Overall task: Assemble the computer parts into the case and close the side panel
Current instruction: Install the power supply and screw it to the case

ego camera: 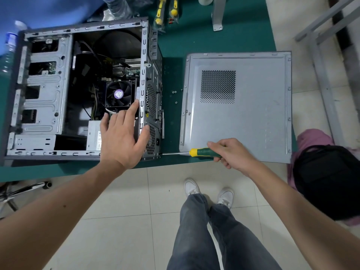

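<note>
Computer case (46,90) lies on its side on the green table (214,41), left part of the work surface, open side facing up. Frame is bare grey metal with a dark outer shell; drive-bay cage with rectangular cut-outs fills the left portion. Interior is dark: CPU cooler fan (118,93), black with a purple centre label, sits mid-case; motherboard and black cables are visible above it; a grey power supply (94,138) sits at the near edge. Rear panel of the case, with perforated vent areas, faces right.

Side panel (253,117) is off the case, lying flat on the table to the right of it, apart from it by a strip of green surface. Panel is light grey sheet metal with folded edges and a square perforated vent patch in its upper left part. Its near right corner overhangs the table edge.

A few small screws (174,92) lie on the table between case and panel.

Left hand (121,135): released, fingers spread and straight, resting on the near right rim of the case, fingertips reaching toward the fan.

Right hand (230,153): grasping a screwdriver (202,152), fingers curled round the green handle with yellow collar. Shaft lies horizontal, pointing left; tip at the lower rear corner of the case.

Packaged yellow-handled tools (161,14) lie at the far table edge.
</note>
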